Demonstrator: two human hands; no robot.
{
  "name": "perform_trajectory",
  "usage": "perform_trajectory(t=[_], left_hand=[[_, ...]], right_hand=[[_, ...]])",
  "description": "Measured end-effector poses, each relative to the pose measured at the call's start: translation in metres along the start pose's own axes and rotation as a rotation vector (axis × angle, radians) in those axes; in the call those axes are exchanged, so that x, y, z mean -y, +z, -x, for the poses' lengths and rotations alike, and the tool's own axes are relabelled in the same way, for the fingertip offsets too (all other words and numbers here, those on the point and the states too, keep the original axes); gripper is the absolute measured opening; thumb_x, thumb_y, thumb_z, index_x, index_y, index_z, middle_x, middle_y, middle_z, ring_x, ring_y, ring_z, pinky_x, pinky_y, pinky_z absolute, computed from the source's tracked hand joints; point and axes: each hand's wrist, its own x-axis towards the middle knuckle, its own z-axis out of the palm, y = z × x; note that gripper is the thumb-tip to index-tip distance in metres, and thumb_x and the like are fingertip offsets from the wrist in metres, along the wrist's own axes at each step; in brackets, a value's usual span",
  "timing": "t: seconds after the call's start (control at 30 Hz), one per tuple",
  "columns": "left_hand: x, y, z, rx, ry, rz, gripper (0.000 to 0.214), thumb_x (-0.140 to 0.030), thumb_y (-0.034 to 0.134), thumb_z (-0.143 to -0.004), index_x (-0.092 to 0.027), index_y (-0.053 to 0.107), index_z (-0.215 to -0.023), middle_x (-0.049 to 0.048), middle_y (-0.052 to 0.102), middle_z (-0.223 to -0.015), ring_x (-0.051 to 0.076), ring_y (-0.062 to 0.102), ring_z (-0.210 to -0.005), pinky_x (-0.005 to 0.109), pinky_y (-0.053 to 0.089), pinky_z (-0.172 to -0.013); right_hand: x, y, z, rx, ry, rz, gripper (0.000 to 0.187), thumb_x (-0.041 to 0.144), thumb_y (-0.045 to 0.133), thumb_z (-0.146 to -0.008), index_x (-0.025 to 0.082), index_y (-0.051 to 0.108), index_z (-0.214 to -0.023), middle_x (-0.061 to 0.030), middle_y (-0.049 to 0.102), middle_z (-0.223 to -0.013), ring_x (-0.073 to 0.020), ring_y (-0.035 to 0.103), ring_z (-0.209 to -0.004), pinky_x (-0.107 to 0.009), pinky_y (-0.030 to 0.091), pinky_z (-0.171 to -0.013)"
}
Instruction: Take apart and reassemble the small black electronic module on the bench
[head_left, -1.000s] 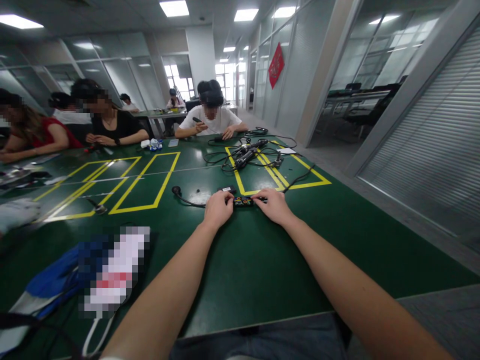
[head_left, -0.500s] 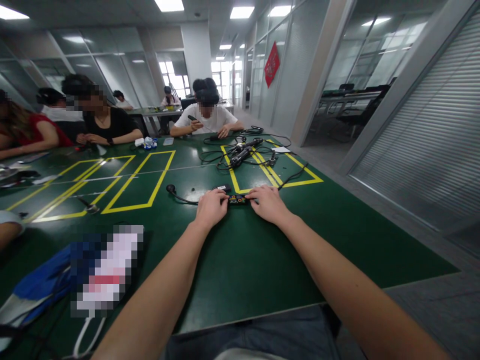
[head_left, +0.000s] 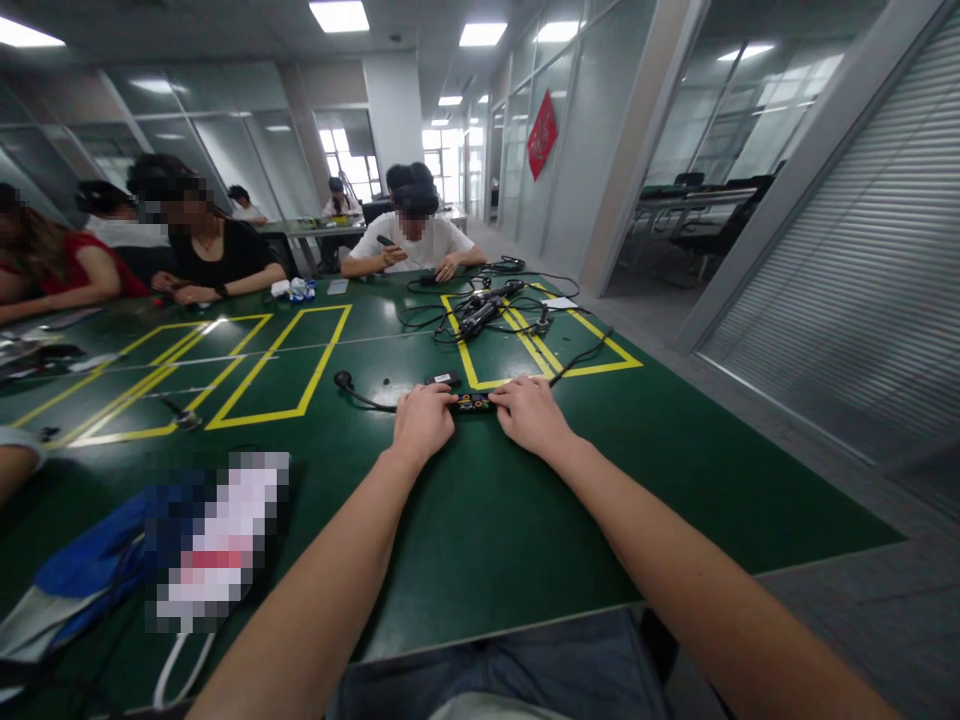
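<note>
A narrow black device [head_left: 474, 403] with an exposed circuit board, showing small orange and blue parts, lies on the green table [head_left: 510, 520]. My left hand [head_left: 424, 422] grips its left end and my right hand [head_left: 532, 412] its right end, fingers closed; the ends are hidden under them. From the left side a black cable [head_left: 371, 403] runs out to a round black plug [head_left: 343, 380]. Another dark cord [head_left: 581, 358] leads away beyond my right hand. Just behind my left fingers rests a small black block with a pale label [head_left: 443, 379].
Tangled black cables and dark tools [head_left: 484, 315] lie ahead, inside and around yellow tape outlines [head_left: 469, 360]. A blue and grey glove [head_left: 90, 560] and a blurred pale packet [head_left: 229, 535] lie at left. Across the table, a person in white [head_left: 412, 235] holds a dark tool.
My hands keep their hold on the device, with slight finger shifts. More of the labelled black block shows behind my left hand. The view has shifted slightly.
</note>
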Motion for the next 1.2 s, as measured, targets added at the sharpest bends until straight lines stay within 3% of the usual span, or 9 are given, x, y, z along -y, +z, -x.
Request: perform_trajectory(t=[0.2,0.3,0.4,0.57,0.63,0.77,0.9,1.07,1.2], left_hand=[[0.004,0.007,-0.003,-0.147,-0.081,0.053,0.052,-0.011,0.054,-0.092,-0.025,0.072,-0.139,0.0116,0.063,-0.155,0.032,0.055,-0.142,0.052,0.044,-0.123],[0.004,0.009,-0.004,-0.106,-0.177,0.021,0.050,-0.017,0.050,-0.098,-0.026,0.067,-0.144,0.0136,0.054,-0.164,0.036,0.049,-0.149,0.063,0.038,-0.125],[0.001,0.009,-0.004,-0.035,-0.212,-0.017,0.045,-0.020,0.046,-0.101,-0.026,0.067,-0.141,0.0147,0.052,-0.165,0.037,0.047,-0.150,0.068,0.034,-0.125],[-0.002,0.005,-0.004,-0.074,-0.241,-0.007,0.034,-0.019,0.045,-0.102,-0.021,0.071,-0.124,0.0183,0.065,-0.147,0.035,0.060,-0.136,0.059,0.042,-0.119],[-0.001,0.004,-0.005,-0.065,-0.234,0.015,0.035,-0.020,0.045,-0.102,-0.023,0.070,-0.127,0.0162,0.069,-0.141,0.033,0.063,-0.131,0.057,0.045,-0.117],[0.003,0.007,-0.006,-0.019,-0.168,0.043,0.050,-0.015,0.043,-0.102,-0.031,0.063,-0.145,0.0115,0.066,-0.150,0.032,0.059,-0.138,0.060,0.040,-0.120],[0.007,0.011,-0.007,0.010,-0.107,0.045,0.053,-0.011,0.042,-0.099,-0.033,0.070,-0.138,0.0103,0.062,-0.155,0.032,0.055,-0.143,0.059,0.040,-0.121],[0.012,0.015,-0.010,0.000,-0.153,0.068,0.049,-0.017,0.046,-0.100,-0.032,0.074,-0.137,0.0110,0.063,-0.155,0.032,0.056,-0.144,0.057,0.040,-0.123],[0.016,0.016,-0.014,-0.044,-0.228,0.112,0.047,-0.019,0.052,-0.096,-0.028,0.077,-0.134,0.0123,0.073,-0.139,0.032,0.062,-0.134,0.049,0.047,-0.119]], right_hand=[[0.005,0.006,0.001,-0.069,0.055,-0.044,0.029,0.014,0.060,-0.092,0.020,0.080,-0.112,-0.0141,0.080,-0.116,-0.0326,0.066,-0.113,-0.048,0.047,-0.101],[0.005,0.006,0.002,-0.071,0.060,-0.054,0.035,0.011,0.060,-0.089,0.019,0.077,-0.119,-0.0143,0.078,-0.120,-0.0319,0.066,-0.116,-0.047,0.047,-0.103],[0.004,0.005,0.003,-0.074,0.057,-0.051,0.033,0.011,0.060,-0.087,0.020,0.077,-0.113,-0.0131,0.078,-0.119,-0.0309,0.066,-0.115,-0.045,0.047,-0.102],[0.003,0.006,0.003,-0.092,0.041,-0.066,0.032,0.010,0.059,-0.086,0.021,0.077,-0.110,-0.0131,0.077,-0.118,-0.0310,0.064,-0.114,-0.046,0.048,-0.100],[0.002,0.006,0.003,-0.093,0.046,-0.070,0.033,0.010,0.059,-0.086,0.020,0.077,-0.111,-0.0137,0.076,-0.118,-0.0317,0.063,-0.114,-0.047,0.048,-0.100],[0.000,0.007,0.004,-0.096,0.038,-0.074,0.034,0.011,0.061,-0.084,0.021,0.077,-0.113,-0.0132,0.076,-0.118,-0.0321,0.063,-0.115,-0.046,0.048,-0.101],[0.000,0.008,0.004,-0.099,0.020,-0.091,0.036,0.012,0.063,-0.082,0.022,0.077,-0.113,-0.0117,0.078,-0.120,-0.0313,0.064,-0.116,-0.046,0.049,-0.101],[0.000,0.009,0.004,-0.071,0.030,-0.119,0.039,0.014,0.065,-0.081,0.021,0.077,-0.117,-0.0117,0.079,-0.120,-0.0310,0.068,-0.115,-0.045,0.051,-0.102],[0.000,0.006,0.005,-0.053,0.050,-0.136,0.038,0.018,0.067,-0.082,0.024,0.079,-0.117,-0.0094,0.081,-0.116,-0.0303,0.070,-0.111,-0.045,0.052,-0.102]])
